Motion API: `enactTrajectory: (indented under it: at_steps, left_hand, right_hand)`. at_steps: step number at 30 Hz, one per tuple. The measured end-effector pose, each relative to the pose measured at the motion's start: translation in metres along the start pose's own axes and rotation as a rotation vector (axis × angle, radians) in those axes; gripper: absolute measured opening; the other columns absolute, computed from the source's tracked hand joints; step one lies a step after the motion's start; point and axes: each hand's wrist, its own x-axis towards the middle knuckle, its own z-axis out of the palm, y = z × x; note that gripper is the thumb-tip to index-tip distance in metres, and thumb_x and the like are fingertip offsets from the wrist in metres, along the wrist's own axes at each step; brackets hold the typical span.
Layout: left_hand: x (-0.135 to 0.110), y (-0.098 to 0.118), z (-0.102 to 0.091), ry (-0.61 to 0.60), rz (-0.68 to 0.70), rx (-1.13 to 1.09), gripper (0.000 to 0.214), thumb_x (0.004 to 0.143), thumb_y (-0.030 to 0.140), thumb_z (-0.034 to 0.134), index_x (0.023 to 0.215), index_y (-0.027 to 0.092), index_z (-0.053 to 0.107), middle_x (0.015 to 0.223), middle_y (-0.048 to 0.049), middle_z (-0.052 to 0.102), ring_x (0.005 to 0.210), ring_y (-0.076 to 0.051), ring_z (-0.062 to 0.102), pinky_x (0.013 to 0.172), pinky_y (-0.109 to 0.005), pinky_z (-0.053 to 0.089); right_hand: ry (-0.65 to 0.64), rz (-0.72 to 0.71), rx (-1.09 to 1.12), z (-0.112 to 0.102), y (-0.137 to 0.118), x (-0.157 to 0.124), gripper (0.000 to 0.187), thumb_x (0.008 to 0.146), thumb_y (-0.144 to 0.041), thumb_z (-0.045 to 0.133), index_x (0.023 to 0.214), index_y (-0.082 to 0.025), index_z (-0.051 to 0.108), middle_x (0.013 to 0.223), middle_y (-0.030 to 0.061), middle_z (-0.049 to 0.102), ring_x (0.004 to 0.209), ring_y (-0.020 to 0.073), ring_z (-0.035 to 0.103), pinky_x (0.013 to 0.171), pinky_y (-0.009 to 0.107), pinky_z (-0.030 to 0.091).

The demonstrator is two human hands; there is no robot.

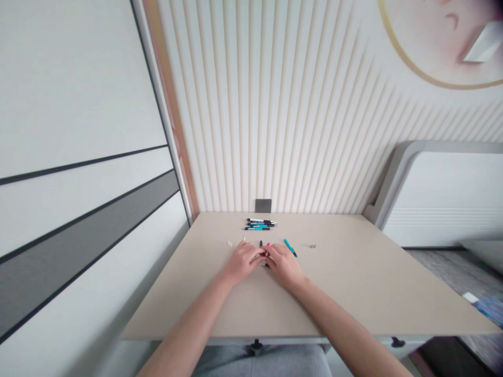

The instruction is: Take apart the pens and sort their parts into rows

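My left hand (243,261) and my right hand (283,264) meet just above the middle of the desk, their fingertips pinched together. Between and under the fingers show a small pink-red piece (268,244) and a short black piece (261,243). The fingers cover most of what they hold, so I cannot tell which hand grips which part. Right beside my right hand lies a teal and black pen part (290,247), slanted. Past my left fingertips is a small pale piece (244,239), with tiny clear bits (230,243) farther left.
Several teal, black and white pens (260,224) lie side by side toward the back of the desk (353,293). Small metallic pieces (313,246) rest to the right. A dark wall socket (263,206) is behind. A white cabinet (78,220) borders the left, a bed headboard (440,193) the right.
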Motion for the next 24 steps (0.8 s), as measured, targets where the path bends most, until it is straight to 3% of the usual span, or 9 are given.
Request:
enactTrajectory:
  at_steps: [4, 6, 9, 12, 15, 24]
  left_hand:
    - [0.000, 0.003, -0.001, 0.008, -0.018, -0.032, 0.030, 0.094, 0.033, 0.055, 0.122, 0.021, 0.053, 0.107, -0.0058, 0.068, 0.098, -0.019, 0.061, 0.093, -0.036, 0.041]
    - [0.000, 0.003, -0.001, -0.017, -0.038, -0.021, 0.031, 0.094, 0.032, 0.055, 0.122, 0.020, 0.052, 0.109, -0.0069, 0.067, 0.102, -0.020, 0.060, 0.095, -0.037, 0.040]
    - [0.000, 0.002, 0.000, -0.145, -0.032, 0.032, 0.023, 0.094, 0.031, 0.055, 0.114, 0.020, 0.058, 0.104, -0.0065, 0.068, 0.100, -0.021, 0.059, 0.092, -0.037, 0.040]
    - [0.001, 0.002, 0.002, -0.277, 0.005, 0.068, 0.019, 0.093, 0.032, 0.056, 0.108, 0.021, 0.062, 0.098, -0.0045, 0.068, 0.096, -0.021, 0.058, 0.087, -0.036, 0.040]
    - [0.001, 0.001, 0.005, -0.334, 0.022, 0.079, 0.017, 0.094, 0.031, 0.055, 0.105, 0.022, 0.065, 0.096, -0.0030, 0.067, 0.095, -0.019, 0.057, 0.087, -0.035, 0.039]
    - [0.000, -0.005, 0.010, -0.364, 0.034, 0.093, 0.019, 0.096, 0.029, 0.051, 0.098, 0.023, 0.069, 0.089, -0.0027, 0.064, 0.091, -0.017, 0.056, 0.085, -0.033, 0.038]
  right_hand:
    - [0.064, 0.065, 0.052, -0.002, 0.010, -0.001, 0.020, 0.097, -0.030, 0.048, 0.100, -0.022, 0.066, 0.086, 0.0061, 0.067, 0.083, 0.0193, 0.061, 0.079, 0.031, 0.046]
    - [0.132, 0.142, 0.112, -0.008, 0.019, -0.002, 0.022, 0.097, -0.032, 0.046, 0.104, -0.021, 0.065, 0.090, 0.0063, 0.067, 0.084, 0.0186, 0.061, 0.080, 0.030, 0.046]
    - [0.196, 0.310, 0.139, -0.019, 0.038, -0.006, 0.024, 0.095, -0.033, 0.047, 0.106, -0.021, 0.065, 0.095, 0.0061, 0.068, 0.085, 0.0180, 0.061, 0.082, 0.030, 0.046]
    - [0.133, 0.476, 0.074, -0.028, 0.058, -0.010, 0.026, 0.092, -0.031, 0.048, 0.108, -0.022, 0.066, 0.099, 0.0057, 0.069, 0.087, 0.0184, 0.061, 0.081, 0.029, 0.045]
    - [0.033, 0.583, 0.003, -0.031, 0.073, -0.015, 0.028, 0.091, -0.027, 0.046, 0.108, -0.021, 0.067, 0.104, 0.0065, 0.069, 0.093, 0.0187, 0.061, 0.082, 0.027, 0.044]
    - [-0.177, 0.571, -0.153, -0.025, 0.074, -0.022, 0.027, 0.097, -0.031, 0.042, 0.108, -0.023, 0.066, 0.100, 0.0073, 0.068, 0.095, 0.0201, 0.061, 0.081, 0.026, 0.038]
